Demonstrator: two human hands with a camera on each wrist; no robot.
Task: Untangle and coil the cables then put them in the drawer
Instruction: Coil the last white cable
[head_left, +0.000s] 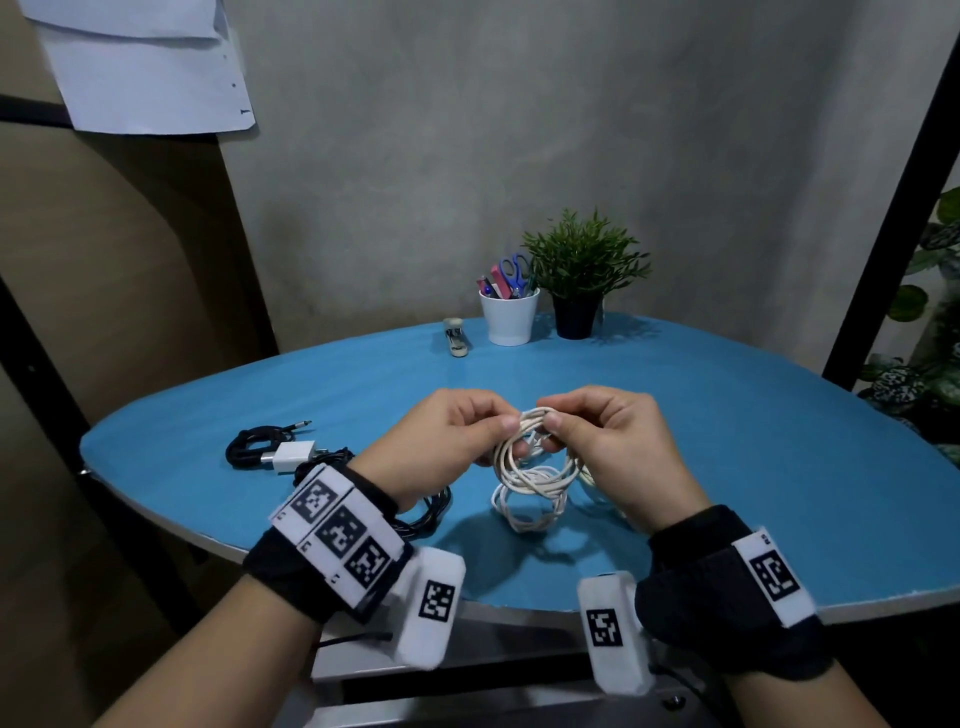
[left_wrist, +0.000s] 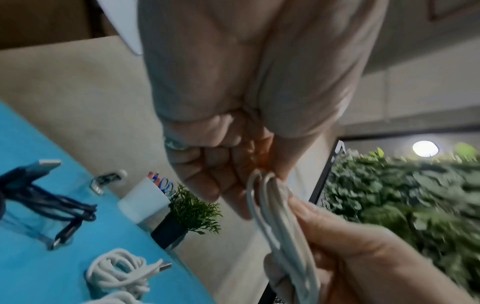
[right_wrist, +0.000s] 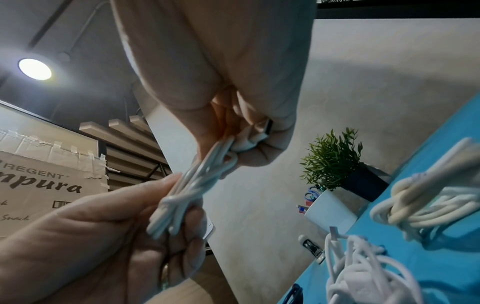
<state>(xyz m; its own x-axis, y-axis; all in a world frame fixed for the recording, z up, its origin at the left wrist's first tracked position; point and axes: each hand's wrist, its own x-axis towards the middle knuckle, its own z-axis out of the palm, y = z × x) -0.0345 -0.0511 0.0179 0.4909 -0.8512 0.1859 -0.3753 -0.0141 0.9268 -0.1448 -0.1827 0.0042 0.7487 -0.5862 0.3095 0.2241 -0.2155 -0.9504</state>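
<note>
At the far left of the round blue surface (head_left: 727, 441) lies one black cable (head_left: 249, 447), loosely bundled, its metal plug tip free, with one white boxy charger (head_left: 293, 454) against it. The left hand (head_left: 441, 441) has its grip pinched, thumb and curled fingers on the top of one white cable coil (head_left: 530, 457) of smooth round loops, held above the surface. The right hand (head_left: 608, 441) pinches the same coil's top from the other side. Beneath, a second white cable bundle (head_left: 530, 512) rests on the surface. At the back stand one metal stapler (head_left: 456, 338), one white cup (head_left: 509, 317) of scissors and pens, and one feathery green plant (head_left: 582, 260) in a dark pot.
</note>
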